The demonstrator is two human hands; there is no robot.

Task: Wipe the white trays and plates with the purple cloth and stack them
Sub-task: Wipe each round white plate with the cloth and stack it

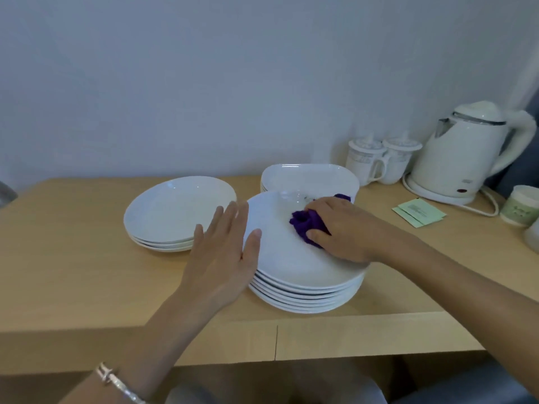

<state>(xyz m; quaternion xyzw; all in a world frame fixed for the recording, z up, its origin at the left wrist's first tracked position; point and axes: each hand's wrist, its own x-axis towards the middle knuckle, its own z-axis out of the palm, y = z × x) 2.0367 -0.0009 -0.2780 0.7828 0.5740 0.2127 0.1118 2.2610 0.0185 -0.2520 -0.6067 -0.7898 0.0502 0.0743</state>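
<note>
A tall stack of several white round plates (294, 266) stands near the table's front edge. My right hand (341, 228) grips the bunched purple cloth (306, 224) and presses it on the top plate. With straight fingers, my left hand (224, 252) lies flat against the left rim of that stack. A lower stack of white deep plates (178, 212) sits to the left. Behind the tall stack are white square trays (309, 177), stacked, partly hidden by the plate and my right hand.
On the wooden table (73, 258), at the back right, stand two lidded mugs (376, 161) and a white electric kettle (466, 153) with its cord. Green sachets (420, 212) and a small jar (520, 205) lie at the right edge. A wall rises behind.
</note>
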